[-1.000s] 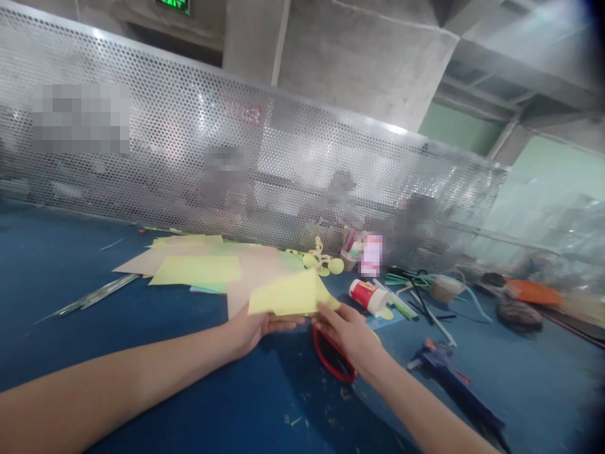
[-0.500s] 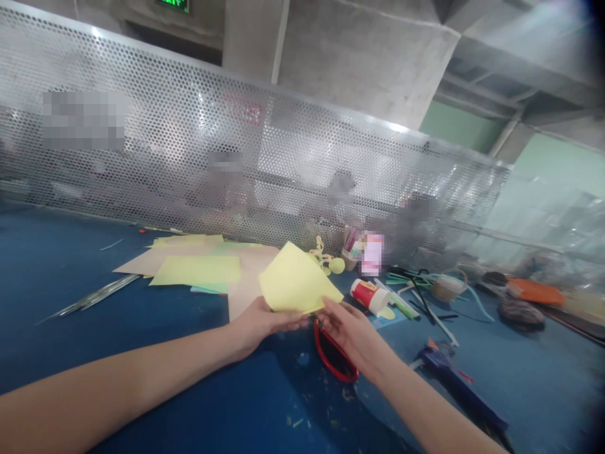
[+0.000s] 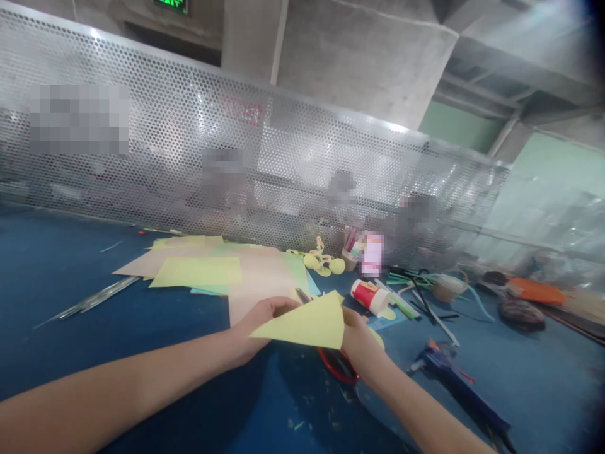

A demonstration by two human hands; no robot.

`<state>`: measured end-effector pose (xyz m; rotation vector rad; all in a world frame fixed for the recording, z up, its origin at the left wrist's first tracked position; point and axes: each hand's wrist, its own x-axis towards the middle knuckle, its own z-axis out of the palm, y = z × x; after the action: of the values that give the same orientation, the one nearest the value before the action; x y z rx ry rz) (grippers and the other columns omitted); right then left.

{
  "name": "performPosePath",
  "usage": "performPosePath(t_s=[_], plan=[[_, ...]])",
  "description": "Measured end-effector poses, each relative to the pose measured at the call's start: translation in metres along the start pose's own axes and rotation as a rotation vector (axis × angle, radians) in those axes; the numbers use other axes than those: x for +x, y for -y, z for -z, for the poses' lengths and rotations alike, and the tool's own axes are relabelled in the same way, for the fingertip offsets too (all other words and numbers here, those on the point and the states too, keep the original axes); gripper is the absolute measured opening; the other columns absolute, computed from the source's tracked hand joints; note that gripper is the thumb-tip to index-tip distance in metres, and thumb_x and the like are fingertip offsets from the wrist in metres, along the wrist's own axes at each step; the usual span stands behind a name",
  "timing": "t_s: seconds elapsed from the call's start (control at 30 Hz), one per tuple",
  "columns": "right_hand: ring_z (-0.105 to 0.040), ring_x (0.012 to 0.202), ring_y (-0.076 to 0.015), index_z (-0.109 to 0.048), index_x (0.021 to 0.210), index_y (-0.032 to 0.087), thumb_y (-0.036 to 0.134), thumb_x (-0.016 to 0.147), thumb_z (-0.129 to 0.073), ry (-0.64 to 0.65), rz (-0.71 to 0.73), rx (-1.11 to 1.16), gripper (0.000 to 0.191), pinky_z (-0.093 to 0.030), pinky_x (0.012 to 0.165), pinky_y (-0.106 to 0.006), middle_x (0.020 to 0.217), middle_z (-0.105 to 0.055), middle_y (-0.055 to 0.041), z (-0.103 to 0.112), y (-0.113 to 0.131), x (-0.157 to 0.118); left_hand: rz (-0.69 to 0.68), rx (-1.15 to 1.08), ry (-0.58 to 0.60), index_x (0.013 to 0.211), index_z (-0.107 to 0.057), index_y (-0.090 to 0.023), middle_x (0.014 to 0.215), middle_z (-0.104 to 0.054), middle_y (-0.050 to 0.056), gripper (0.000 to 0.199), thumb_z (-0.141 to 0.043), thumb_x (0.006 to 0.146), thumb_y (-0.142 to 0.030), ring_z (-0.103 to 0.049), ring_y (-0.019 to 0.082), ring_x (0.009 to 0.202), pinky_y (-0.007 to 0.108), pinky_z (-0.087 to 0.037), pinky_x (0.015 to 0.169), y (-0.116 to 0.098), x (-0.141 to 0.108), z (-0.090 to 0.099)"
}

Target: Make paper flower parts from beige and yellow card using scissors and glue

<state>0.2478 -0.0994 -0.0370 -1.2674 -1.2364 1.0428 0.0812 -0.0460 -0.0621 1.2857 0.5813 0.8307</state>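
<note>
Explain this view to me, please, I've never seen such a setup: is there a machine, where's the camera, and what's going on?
There is no machine here, just a person's two bare hands. One camera, worn on the head, looks forward and down past the forearms.

The left hand and right hand hold a piece of yellow paper between them. Red-handled scissors show partly below it.

On the blue table lie loose paper sheets, a red-and-white cup on its side, and what looks like a blue glue gun. Behind stands a metal screen full of holes.
</note>
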Motion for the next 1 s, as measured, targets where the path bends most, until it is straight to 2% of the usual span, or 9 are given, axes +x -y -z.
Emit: performPosePath(t_s=[0.1, 0.2, 0.3, 0.43, 0.57, 0.67, 0.73, 0.83, 1.0], plan=[[-0.066, 0.069, -0.0246, -0.068, 0.089, 0.013, 0.038, 0.060, -0.072, 0.050, -0.035, 0.095, 0.039, -0.050, 0.062, -0.032, 0.074, -0.072, -0.0077, 0.000, -0.002, 0.000, 0.044, -0.050, -0.036, 0.089, -0.068, -0.015, 0.079, -0.069, 0.005, 0.030, -0.069, 0.062, -0.026, -0.061, 0.017, 0.067, 0.025, -0.042, 0.060, 0.000, 0.002, 0.001], [-0.066, 0.069, -0.0249, -0.068, 0.091, 0.012, 0.034, 0.058, -0.074, 0.009, -0.080, 0.060, 0.039, -0.050, 0.064, -0.032, 0.075, -0.072, -0.0074, -0.001, -0.003, 0.000, 0.127, -0.137, -0.024, 0.088, -0.066, -0.015, 0.071, -0.067, 0.004, 0.026, -0.065, 0.065, -0.027, -0.060, 0.016, 0.058, 0.026, -0.042, 0.055, -0.002, 0.003, 0.003], [-0.066, 0.067, -0.0251, -0.067, 0.088, 0.010, 0.033, 0.054, -0.076, -0.021, -0.129, 0.085, 0.041, -0.050, 0.062, -0.032, 0.073, -0.072, -0.0081, -0.002, 0.000, -0.001, 0.134, -0.160, 0.002, 0.090, -0.065, -0.015, 0.071, -0.067, 0.004, 0.027, -0.065, 0.065, -0.027, -0.059, 0.016, 0.056, 0.026, -0.042, 0.054, -0.003, 0.002, 0.004], [-0.065, 0.064, -0.0235, -0.066, 0.085, 0.012, 0.036, 0.054, -0.077, 0.003, -0.081, 0.150, 0.040, -0.049, 0.059, -0.031, 0.069, -0.070, -0.0064, -0.003, 0.002, -0.001, 0.041, -0.097, 0.017, 0.092, -0.065, -0.014, 0.078, -0.067, 0.005, 0.028, -0.068, 0.066, -0.024, -0.059, 0.015, 0.062, 0.023, -0.042, 0.056, -0.004, -0.001, 0.001], [-0.061, 0.061, -0.0170, -0.066, 0.074, 0.014, 0.043, 0.062, -0.071, -0.024, -0.011, 0.080, 0.031, -0.046, 0.058, -0.026, 0.065, -0.068, -0.0038, -0.002, -0.001, 0.002, -0.068, -0.088, 0.060, 0.094, -0.066, -0.011, 0.085, -0.066, 0.008, 0.030, -0.068, 0.069, -0.028, -0.060, 0.017, 0.076, 0.024, -0.045, 0.069, -0.007, -0.005, -0.002], [-0.057, 0.055, -0.0131, -0.063, 0.065, 0.015, 0.046, 0.065, -0.068, -0.065, -0.009, 0.040, 0.032, -0.044, 0.055, -0.023, 0.061, -0.065, -0.0018, 0.000, -0.002, 0.005, -0.053, -0.181, 0.043, 0.103, -0.063, -0.011, 0.093, -0.066, 0.012, 0.038, -0.059, 0.078, -0.039, -0.062, 0.020, 0.082, 0.031, -0.047, 0.076, -0.007, -0.005, -0.004], [-0.055, 0.053, -0.0125, -0.061, 0.063, 0.016, 0.046, 0.066, -0.067, -0.075, -0.018, 0.008, 0.031, -0.042, 0.053, -0.022, 0.059, -0.063, -0.0009, 0.001, 0.000, 0.005, 0.005, -0.231, -0.028, 0.111, -0.059, -0.012, 0.098, -0.066, 0.013, 0.044, -0.054, 0.080, -0.044, -0.063, 0.022, 0.081, 0.035, -0.049, 0.076, -0.008, -0.004, -0.005], [-0.054, 0.054, -0.0127, -0.062, 0.066, 0.016, 0.045, 0.067, -0.066, -0.068, -0.028, -0.019, 0.029, -0.041, 0.052, -0.022, 0.059, -0.064, -0.0004, 0.002, 0.003, 0.004, 0.045, -0.179, -0.068, 0.113, -0.058, -0.013, 0.104, -0.065, 0.013, 0.046, -0.061, 0.076, -0.040, -0.063, 0.022, 0.083, 0.035, -0.049, 0.078, -0.009, -0.005, -0.007], [-0.051, 0.050, -0.0120, -0.060, 0.061, 0.016, 0.046, 0.066, -0.067, -0.066, -0.014, -0.057, 0.031, -0.040, 0.051, -0.023, 0.053, -0.060, 0.0008, 0.001, 0.005, 0.004, -0.037, 0.034, -0.051, 0.103, -0.065, -0.014, 0.099, -0.068, 0.010, 0.043, -0.074, 0.063, -0.027, -0.062, 0.022, 0.086, 0.034, -0.046, 0.082, -0.010, -0.011, -0.008]])
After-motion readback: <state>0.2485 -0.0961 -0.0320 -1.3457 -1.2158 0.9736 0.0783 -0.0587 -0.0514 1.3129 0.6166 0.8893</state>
